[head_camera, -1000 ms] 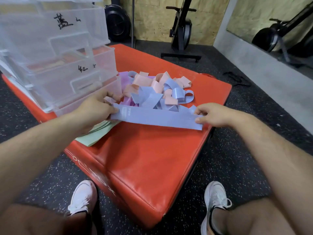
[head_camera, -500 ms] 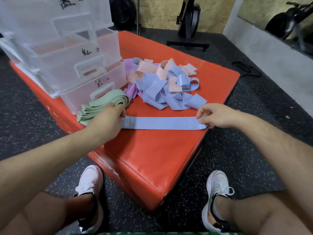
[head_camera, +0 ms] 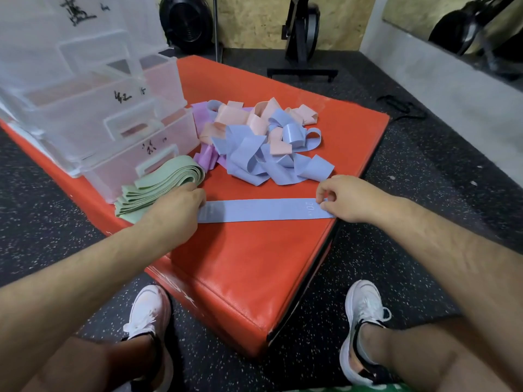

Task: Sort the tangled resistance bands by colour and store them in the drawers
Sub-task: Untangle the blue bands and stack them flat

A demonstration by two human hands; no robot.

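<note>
1 blue band (head_camera: 260, 210) lies flat across the red padded box (head_camera: 254, 278), just in front of the tangled pile (head_camera: 263, 142). The right grip (head_camera: 342, 199) pinches its right end. The left grip (head_camera: 175, 213) covers its left end; pinching or pressing, I cannot tell. The band looks light, soft and stretchy, likely floppy, so the 2 ends seem the best hold.

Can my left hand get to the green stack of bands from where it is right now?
Probably yes. The left hand lies right beside the green stack, with nothing between them, and the stack's top is uncovered. It would first have to let go of the flat blue band it holds.
</note>
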